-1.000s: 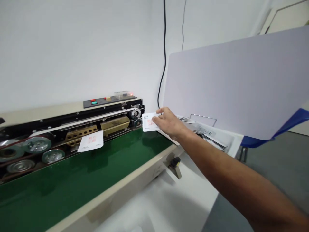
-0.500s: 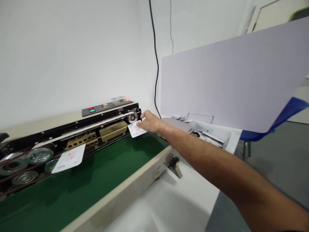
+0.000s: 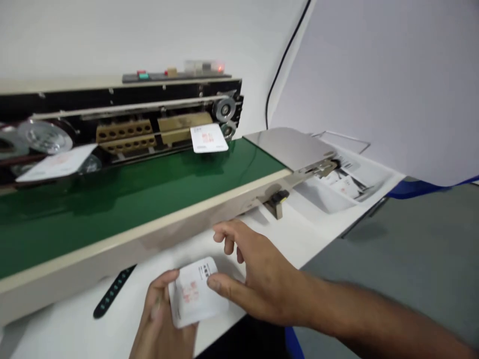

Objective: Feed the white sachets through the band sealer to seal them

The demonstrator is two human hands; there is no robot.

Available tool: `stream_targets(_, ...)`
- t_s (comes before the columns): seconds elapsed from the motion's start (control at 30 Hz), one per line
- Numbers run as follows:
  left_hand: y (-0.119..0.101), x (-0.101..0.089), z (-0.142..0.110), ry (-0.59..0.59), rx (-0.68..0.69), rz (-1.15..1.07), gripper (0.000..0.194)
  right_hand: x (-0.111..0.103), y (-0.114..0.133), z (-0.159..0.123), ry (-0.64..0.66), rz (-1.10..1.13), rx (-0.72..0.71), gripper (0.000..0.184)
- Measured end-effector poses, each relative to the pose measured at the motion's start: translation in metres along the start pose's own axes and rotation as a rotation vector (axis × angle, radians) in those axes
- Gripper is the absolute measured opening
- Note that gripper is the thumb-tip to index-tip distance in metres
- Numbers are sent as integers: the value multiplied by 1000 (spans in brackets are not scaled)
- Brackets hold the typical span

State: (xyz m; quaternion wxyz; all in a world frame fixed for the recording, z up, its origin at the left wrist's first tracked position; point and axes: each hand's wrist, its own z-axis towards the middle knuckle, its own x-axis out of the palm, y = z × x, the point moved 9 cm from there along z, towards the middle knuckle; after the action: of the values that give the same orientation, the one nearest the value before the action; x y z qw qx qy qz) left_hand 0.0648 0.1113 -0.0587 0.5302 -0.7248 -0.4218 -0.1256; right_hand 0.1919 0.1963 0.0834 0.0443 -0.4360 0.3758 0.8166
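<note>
My left hand (image 3: 160, 319) grips a stack of white sachets (image 3: 195, 292) at six o'clock over the white table (image 3: 273, 239), and my right hand (image 3: 258, 271), fingers spread loose, presses its thumb on the top sachet. Red print and small black characters mark it, too blurred to read. A black strap (image 3: 112, 293) lies at eight o'clock. Beyond, the sealing machine's green belt (image 3: 123, 192) carries one sachet (image 3: 208, 138) at twelve o'clock and another (image 3: 56, 163) at ten, partly blurred. More sachets lie in a white tray (image 3: 370, 175) at two o'clock, half hidden by a metal plate (image 3: 290, 147). A white wall (image 3: 112, 35) and pale board (image 3: 392, 75) close the room.
</note>
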Motion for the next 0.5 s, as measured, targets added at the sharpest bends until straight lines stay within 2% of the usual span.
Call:
stream_targets(0.1, 0, 5, -4, 44, 3, -66, 26, 36, -30, -15, 122, 275, 223, 59)
stream_targets(0.2, -4, 12, -8, 95, 24, -89, 31, 54, -39, -20, 132, 541, 304, 51)
stream_targets(0.33, -9, 22, -12, 150, 69, -13, 36, 50, -44, -16, -55, 800, 359, 43)
stream_targets(0.5, -3, 27, -15, 118, 12, 38, 44, 46, -49, -14, -309, 1019, 426, 43)
